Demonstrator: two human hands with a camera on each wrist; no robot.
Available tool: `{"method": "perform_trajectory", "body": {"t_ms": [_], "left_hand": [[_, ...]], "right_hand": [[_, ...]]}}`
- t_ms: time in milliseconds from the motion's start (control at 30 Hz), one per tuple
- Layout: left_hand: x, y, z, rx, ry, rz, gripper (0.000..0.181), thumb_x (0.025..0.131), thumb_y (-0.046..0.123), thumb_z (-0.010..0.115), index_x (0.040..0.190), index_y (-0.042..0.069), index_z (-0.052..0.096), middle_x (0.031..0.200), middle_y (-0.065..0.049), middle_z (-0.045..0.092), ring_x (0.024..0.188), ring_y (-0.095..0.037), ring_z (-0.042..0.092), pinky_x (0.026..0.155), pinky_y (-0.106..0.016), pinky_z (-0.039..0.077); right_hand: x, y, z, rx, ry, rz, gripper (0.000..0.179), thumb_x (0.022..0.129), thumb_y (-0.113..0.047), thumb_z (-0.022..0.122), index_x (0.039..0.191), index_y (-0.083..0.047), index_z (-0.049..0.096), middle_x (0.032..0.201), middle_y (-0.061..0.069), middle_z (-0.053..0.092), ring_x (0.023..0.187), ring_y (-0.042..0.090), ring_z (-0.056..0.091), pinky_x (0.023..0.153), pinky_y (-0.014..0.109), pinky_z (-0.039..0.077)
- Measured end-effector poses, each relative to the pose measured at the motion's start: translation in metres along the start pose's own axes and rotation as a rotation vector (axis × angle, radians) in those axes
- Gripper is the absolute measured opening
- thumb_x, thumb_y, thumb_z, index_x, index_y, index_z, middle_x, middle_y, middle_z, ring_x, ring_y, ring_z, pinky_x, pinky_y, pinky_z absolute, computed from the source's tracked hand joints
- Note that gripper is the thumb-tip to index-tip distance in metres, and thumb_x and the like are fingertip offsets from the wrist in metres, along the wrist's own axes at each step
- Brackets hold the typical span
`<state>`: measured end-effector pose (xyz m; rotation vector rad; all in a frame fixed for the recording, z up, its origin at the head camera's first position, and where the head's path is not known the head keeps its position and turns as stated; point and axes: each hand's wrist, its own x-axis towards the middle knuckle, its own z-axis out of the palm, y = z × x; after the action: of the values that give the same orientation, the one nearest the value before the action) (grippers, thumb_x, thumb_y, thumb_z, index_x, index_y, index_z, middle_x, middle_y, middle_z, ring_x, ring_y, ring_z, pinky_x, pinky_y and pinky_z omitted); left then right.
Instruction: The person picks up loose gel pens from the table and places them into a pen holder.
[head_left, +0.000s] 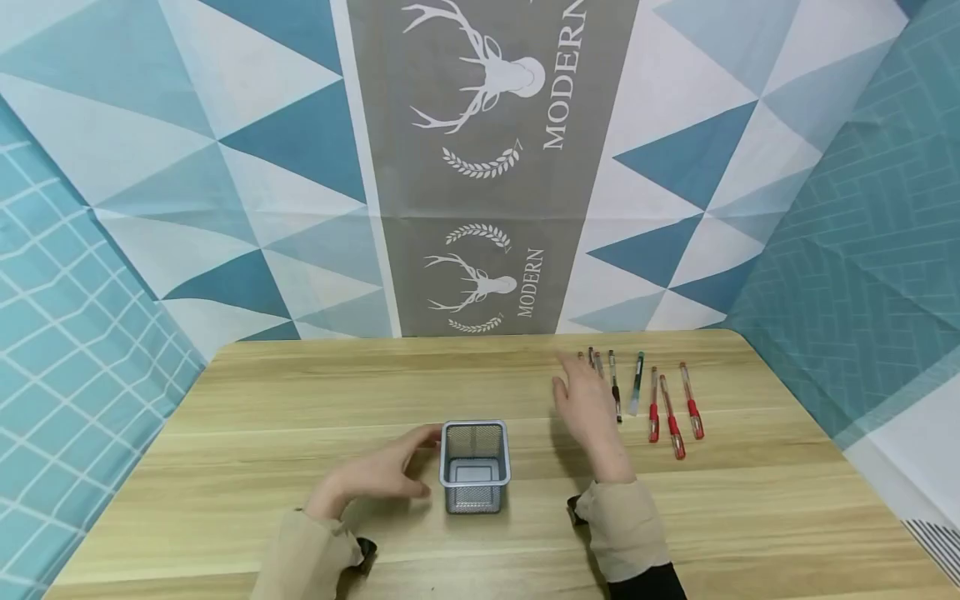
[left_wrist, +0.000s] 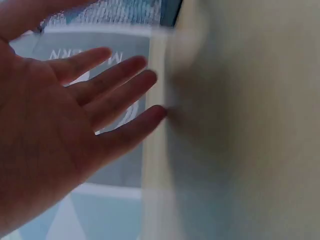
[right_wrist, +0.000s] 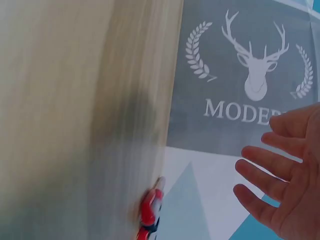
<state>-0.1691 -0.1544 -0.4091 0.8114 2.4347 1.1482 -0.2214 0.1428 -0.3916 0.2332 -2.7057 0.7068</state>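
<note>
A small grey wire-mesh pen holder (head_left: 474, 500) stands upright on the wooden table, and its visible inside holds nothing. Just left of it is my left hand (head_left: 382, 471), fingers and thumb spread, fingertips right at its side. The left wrist view shows that hand (left_wrist: 65, 120) with its palm bare. My right hand (head_left: 588, 408) hovers at the back right with relaxed fingers, also bare-palmed in the right wrist view. Several pens lie beside it: a black pen (head_left: 615, 387), a dark green pen (head_left: 637, 383) and red pens (head_left: 672, 421). Others are partly hidden behind the hand.
The table's back edge (head_left: 480, 337) meets a patterned cloth backdrop (head_left: 300, 167) with deer heads and triangles. Blue gridded cloth (head_left: 67, 333) hangs at the left, teal cloth (head_left: 877, 250) at the right. Bare wood (head_left: 480, 558) lies in front of the pen holder.
</note>
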Motion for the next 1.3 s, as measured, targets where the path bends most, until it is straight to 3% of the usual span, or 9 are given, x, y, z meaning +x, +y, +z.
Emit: {"method": "perform_trajectory", "body": {"t_ms": [100, 200, 300, 500, 667, 833, 967, 1133, 1300], "left_hand": [[0.001, 0.005, 0.011, -0.093, -0.027, 0.024, 0.097, 0.065, 0.021, 0.079, 0.141, 0.005, 0.021, 0.137, -0.015, 0.039, 0.128, -0.031, 0.035, 0.107, -0.053, 0.022], [0.006, 0.012, 0.020, -0.126, 0.030, 0.052, 0.099, 0.061, 0.025, 0.082, 0.140, 0.010, 0.024, 0.132, -0.011, 0.044, 0.124, -0.028, 0.040, 0.107, -0.050, 0.026], [0.010, 0.018, 0.025, -0.094, 0.106, 0.061, 0.090, 0.062, 0.024, 0.082, 0.135, 0.013, 0.031, 0.124, -0.008, 0.051, 0.119, -0.028, 0.046, 0.103, -0.049, 0.032], [0.012, 0.024, 0.029, -0.064, 0.157, 0.041, 0.083, 0.062, 0.021, 0.081, 0.131, 0.012, 0.035, 0.121, -0.009, 0.054, 0.117, -0.031, 0.050, 0.100, -0.049, 0.037], [0.014, 0.025, 0.032, -0.110, 0.156, 0.037, 0.081, 0.065, 0.021, 0.080, 0.131, 0.013, 0.033, 0.121, -0.010, 0.054, 0.115, -0.030, 0.052, 0.096, -0.040, 0.043], [0.014, 0.022, 0.032, -0.163, 0.133, 0.052, 0.079, 0.066, 0.017, 0.079, 0.130, 0.012, 0.033, 0.122, -0.012, 0.053, 0.116, -0.030, 0.051, 0.093, -0.033, 0.046], [0.013, 0.021, 0.031, -0.188, 0.115, 0.059, 0.078, 0.067, 0.015, 0.078, 0.130, 0.010, 0.033, 0.121, -0.014, 0.053, 0.114, -0.030, 0.052, 0.089, -0.030, 0.048], [0.014, 0.021, 0.033, -0.195, 0.102, 0.045, 0.076, 0.067, 0.016, 0.078, 0.129, 0.011, 0.033, 0.120, -0.014, 0.053, 0.111, -0.028, 0.054, 0.085, -0.022, 0.049], [0.014, 0.019, 0.034, -0.216, 0.102, 0.050, 0.077, 0.067, 0.016, 0.078, 0.129, 0.011, 0.033, 0.122, -0.015, 0.052, 0.113, -0.029, 0.052, 0.086, -0.023, 0.049]], "right_hand": [[0.001, 0.006, 0.000, 0.010, 0.024, 0.041, 0.042, 0.090, -0.016, 0.053, 0.130, -0.005, 0.047, 0.125, 0.020, 0.053, 0.097, 0.037, 0.058, 0.073, 0.048, 0.051], [0.001, 0.012, -0.001, 0.036, 0.051, 0.079, 0.041, 0.088, -0.012, 0.055, 0.127, -0.001, 0.050, 0.116, 0.022, 0.057, 0.083, 0.032, 0.060, 0.058, 0.039, 0.051], [0.001, 0.018, -0.002, 0.050, 0.045, 0.145, 0.039, 0.087, -0.010, 0.056, 0.124, 0.001, 0.052, 0.105, 0.021, 0.060, 0.067, 0.026, 0.058, 0.047, 0.031, 0.046], [-0.001, 0.026, -0.010, -0.035, -0.050, 0.275, 0.032, 0.084, -0.012, 0.060, 0.112, 0.003, 0.058, 0.097, 0.020, 0.062, 0.060, 0.022, 0.056, 0.043, 0.028, 0.043], [-0.002, 0.030, -0.015, -0.050, -0.199, 0.345, 0.037, 0.082, -0.010, 0.062, 0.116, 0.003, 0.055, 0.098, 0.021, 0.062, 0.063, 0.023, 0.055, 0.045, 0.029, 0.042], [-0.004, 0.036, -0.012, -0.042, -0.291, 0.317, 0.045, 0.078, -0.004, 0.063, 0.122, 0.003, 0.052, 0.107, 0.024, 0.060, 0.066, 0.024, 0.055, 0.050, 0.029, 0.044], [-0.005, 0.039, -0.009, -0.057, -0.330, 0.244, 0.049, 0.075, -0.001, 0.062, 0.123, 0.003, 0.051, 0.117, 0.027, 0.054, 0.079, 0.031, 0.058, 0.054, 0.032, 0.046], [-0.007, 0.040, -0.009, -0.135, -0.365, 0.178, 0.042, 0.077, -0.004, 0.066, 0.118, 0.000, 0.057, 0.109, 0.024, 0.060, 0.080, 0.030, 0.058, 0.055, 0.033, 0.046], [-0.008, 0.038, -0.010, -0.175, -0.383, 0.138, 0.034, 0.079, -0.003, 0.065, 0.112, -0.003, 0.061, 0.099, 0.019, 0.062, 0.076, 0.026, 0.058, 0.052, 0.030, 0.044]]}}
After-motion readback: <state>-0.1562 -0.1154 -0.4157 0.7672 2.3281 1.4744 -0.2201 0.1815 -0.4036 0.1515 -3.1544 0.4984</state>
